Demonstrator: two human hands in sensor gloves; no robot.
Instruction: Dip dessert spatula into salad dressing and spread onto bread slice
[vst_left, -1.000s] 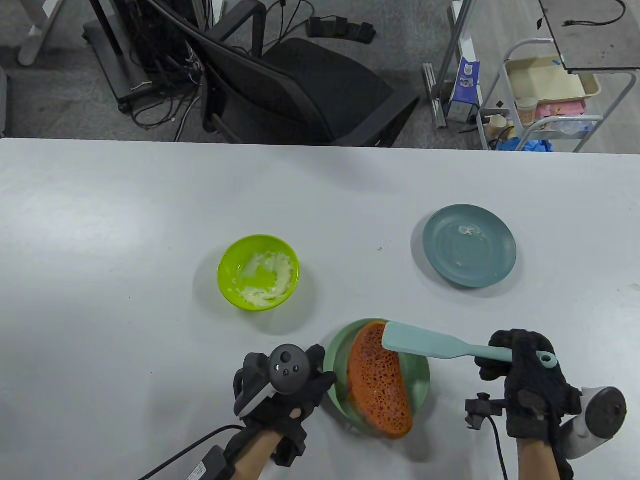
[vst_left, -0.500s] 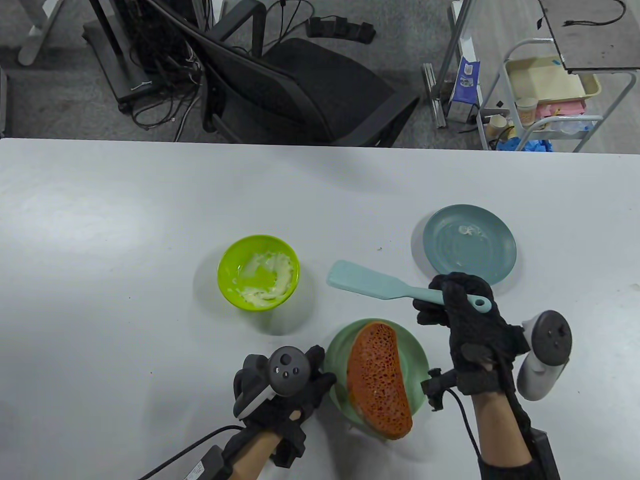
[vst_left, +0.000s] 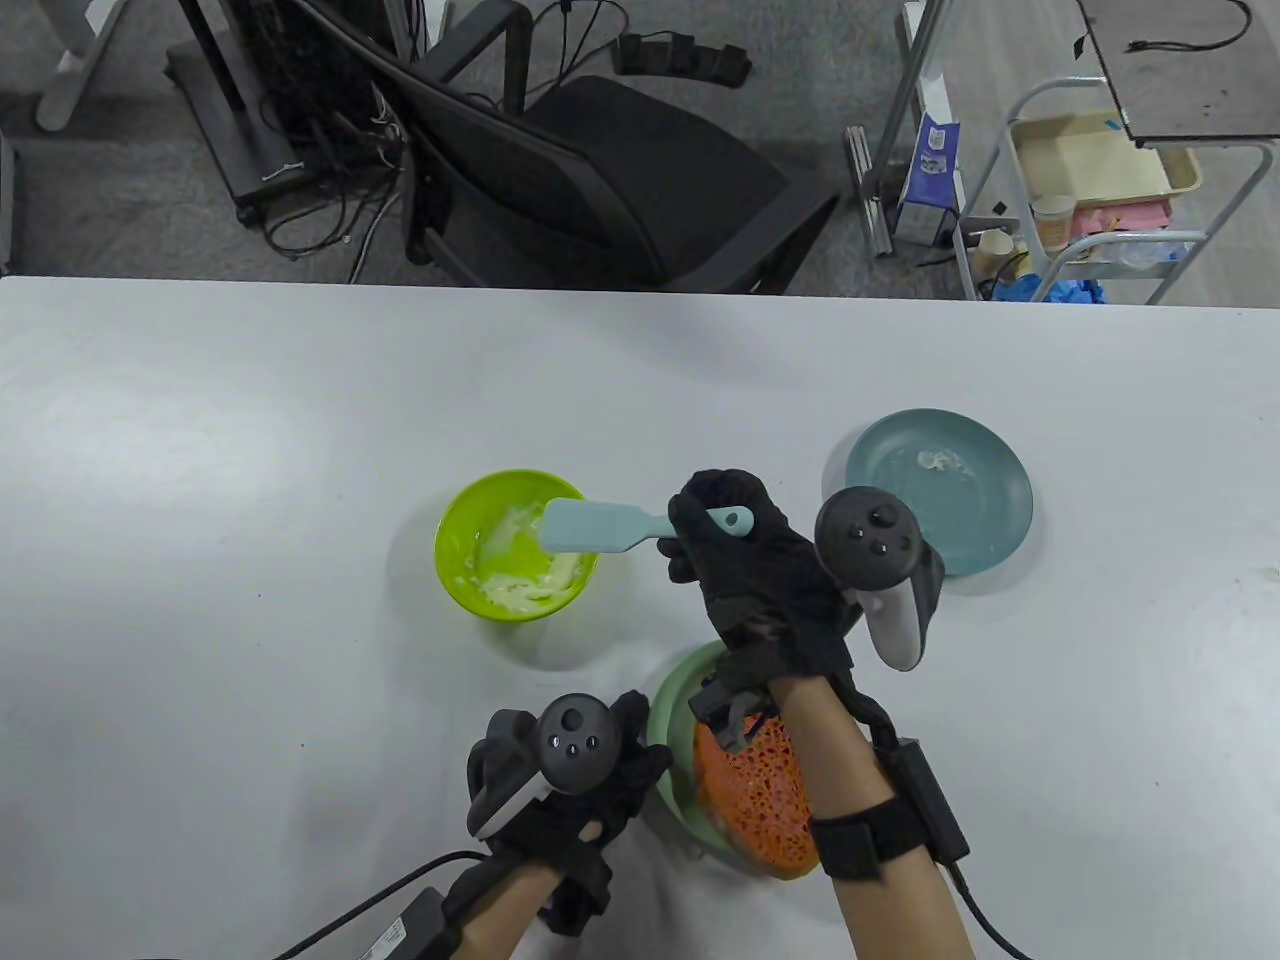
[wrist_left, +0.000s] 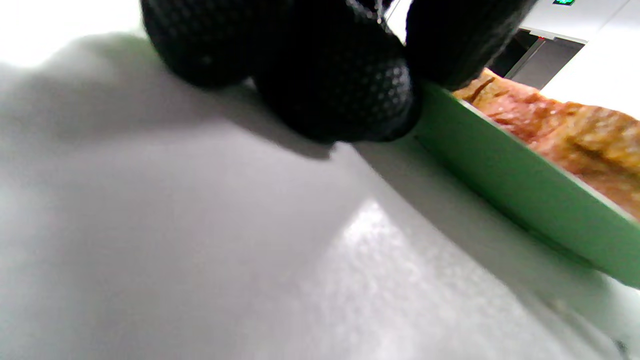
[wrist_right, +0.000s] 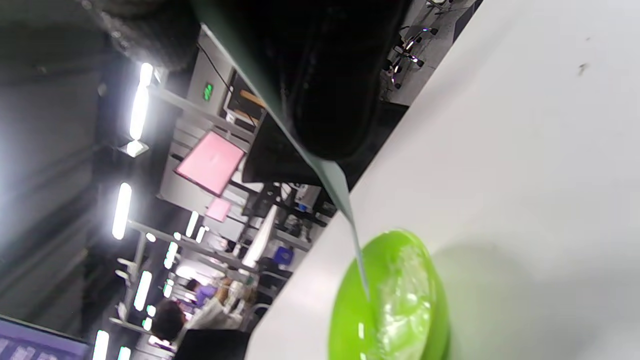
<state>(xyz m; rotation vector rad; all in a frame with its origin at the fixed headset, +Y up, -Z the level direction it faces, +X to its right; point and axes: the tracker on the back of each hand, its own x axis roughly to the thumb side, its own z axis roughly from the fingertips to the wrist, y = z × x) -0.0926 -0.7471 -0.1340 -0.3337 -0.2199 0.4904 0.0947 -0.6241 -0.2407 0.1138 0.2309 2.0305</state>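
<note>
Right hand (vst_left: 745, 570): reaches across the table over the pale green plate; fingers curled round the handle of the dessert spatula (vst_left: 610, 527), firm hold near the handle's end.
Dessert spatula: light blue, lying roughly level, blade pointing to the person's left. Blade sits over the right part of the lime green bowl (vst_left: 458, 570). In the right wrist view the blade is seen edge-on (wrist_right: 345, 200), its tip down at the bowl's inside; contact with the dressing cannot be told.
Salad dressing (vst_left: 525, 560): whitish, smeared over the bowl's floor and inner wall.
Left hand (vst_left: 570, 780): resting on the table (vst_left: 250, 420) just left of the pale green plate (vst_left: 668, 705); fingers curled, tips against the plate's rim (wrist_left: 500, 165); cannot tell whether it grips the rim.
Bread slice (vst_left: 755, 800): orange-brown, porous, lying on the pale green plate, partly hidden under the right forearm.
Blue plate (vst_left: 975, 520): right of the right hand, a small white smear on it.
</note>
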